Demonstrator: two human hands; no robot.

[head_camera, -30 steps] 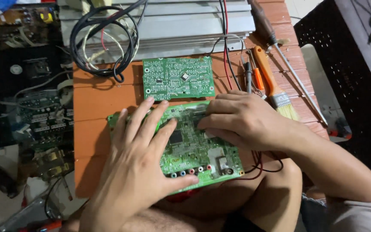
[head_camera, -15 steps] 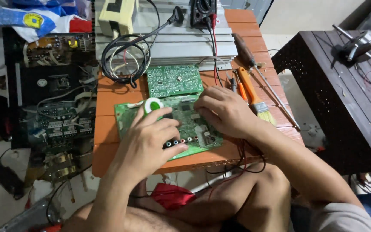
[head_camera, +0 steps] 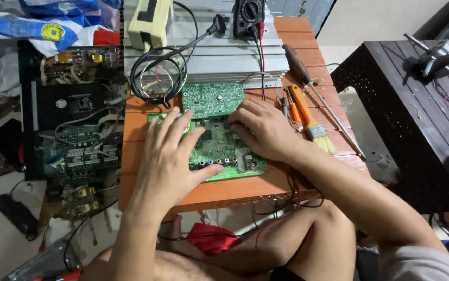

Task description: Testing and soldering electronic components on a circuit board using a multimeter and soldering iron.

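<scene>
A green circuit board (head_camera: 219,151) with coloured sockets along its near edge lies flat on an orange wooden table (head_camera: 235,190). My left hand (head_camera: 169,156) rests on the board's left part, fingers spread. My right hand (head_camera: 263,127) lies palm down on the board's right part, fingers curled toward its top edge. Neither hand grips anything that I can see. A second, smaller green board (head_camera: 213,99) sits just beyond, touching the first one's far edge.
A brush with an orange handle (head_camera: 310,117) and screwdrivers (head_camera: 307,78) lie right of my right hand. A black coiled cable (head_camera: 156,78), a metal heat sink (head_camera: 219,57) and a multimeter (head_camera: 249,15) stand behind. An opened black chassis (head_camera: 73,114) sits left; a dark table (head_camera: 417,104) right.
The view has pulled back and up, showing more of the table. Both hands stay on the board; the left hand has shifted slightly and now covers the white-green roll seen before.
</scene>
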